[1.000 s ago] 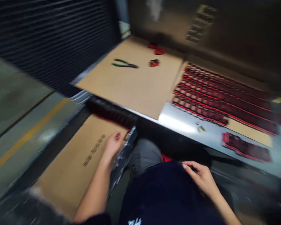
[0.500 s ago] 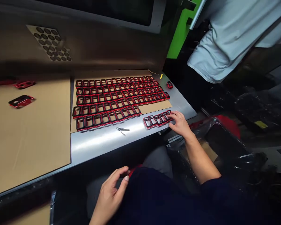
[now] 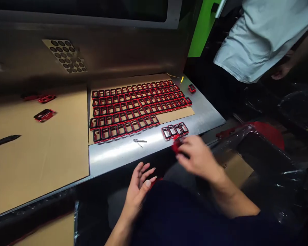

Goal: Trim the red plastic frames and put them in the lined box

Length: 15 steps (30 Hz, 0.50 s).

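My right hand (image 3: 196,157) hovers just off the front edge of the metal bench (image 3: 123,153), blurred by motion, with its fingers closed on a small red and black frame part (image 3: 176,145). A short row of the same parts (image 3: 175,130) lies on the bench just beyond it. My left hand (image 3: 140,186) is over my lap, palm up, fingers spread and holding nothing. Several long rows of red and black frame parts (image 3: 136,107) fill a cardboard sheet (image 3: 174,115) behind.
A bigger cardboard sheet (image 3: 38,157) on the left carries loose red parts (image 3: 44,115) and pliers (image 3: 3,140). A small metal clip (image 3: 139,140) lies on the bench. Another person in a grey shirt (image 3: 261,34) stands at the right. Plastic-wrapped bins (image 3: 261,150) sit beside my right knee.
My right hand came back from the short row on the bench toward my lap with one red part. My left hand opened and turned palm up. The view shifted slightly left.
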Available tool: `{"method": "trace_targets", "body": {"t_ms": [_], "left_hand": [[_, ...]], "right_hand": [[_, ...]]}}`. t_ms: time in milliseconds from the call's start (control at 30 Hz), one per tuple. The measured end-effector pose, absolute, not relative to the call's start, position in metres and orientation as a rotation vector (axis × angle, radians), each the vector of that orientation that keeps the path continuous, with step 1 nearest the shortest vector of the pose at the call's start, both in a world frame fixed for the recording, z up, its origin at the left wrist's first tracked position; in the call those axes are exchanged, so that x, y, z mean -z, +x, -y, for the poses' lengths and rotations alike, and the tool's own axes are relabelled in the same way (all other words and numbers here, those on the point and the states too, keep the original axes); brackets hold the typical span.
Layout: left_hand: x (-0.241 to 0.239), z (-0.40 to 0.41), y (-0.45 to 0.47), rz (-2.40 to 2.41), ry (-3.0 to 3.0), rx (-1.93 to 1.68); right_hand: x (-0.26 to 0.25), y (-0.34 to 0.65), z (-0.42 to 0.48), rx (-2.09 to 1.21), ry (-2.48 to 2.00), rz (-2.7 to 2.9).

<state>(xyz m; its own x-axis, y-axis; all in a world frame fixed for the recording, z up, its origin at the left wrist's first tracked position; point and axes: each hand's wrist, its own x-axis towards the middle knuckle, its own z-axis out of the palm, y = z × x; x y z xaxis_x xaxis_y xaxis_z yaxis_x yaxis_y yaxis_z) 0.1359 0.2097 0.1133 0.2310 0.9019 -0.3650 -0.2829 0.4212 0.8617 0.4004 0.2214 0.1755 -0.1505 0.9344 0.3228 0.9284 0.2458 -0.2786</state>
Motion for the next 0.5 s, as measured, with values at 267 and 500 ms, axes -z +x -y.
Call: {"method": "trace_targets", "body": {"t_ms": [267,500], "left_hand": [[-0.11,-0.221,0.138,-1.202,0.089,-0.99],[-0.127,-0.198,0.123,-0.834,0.158,-0.834]], "right_hand": [[-0.13,0.278,-0.197,-0.297,-1.16,2.502],[-0.128,0.308,-0.214,-1.375,-0.939,1.825]]}}
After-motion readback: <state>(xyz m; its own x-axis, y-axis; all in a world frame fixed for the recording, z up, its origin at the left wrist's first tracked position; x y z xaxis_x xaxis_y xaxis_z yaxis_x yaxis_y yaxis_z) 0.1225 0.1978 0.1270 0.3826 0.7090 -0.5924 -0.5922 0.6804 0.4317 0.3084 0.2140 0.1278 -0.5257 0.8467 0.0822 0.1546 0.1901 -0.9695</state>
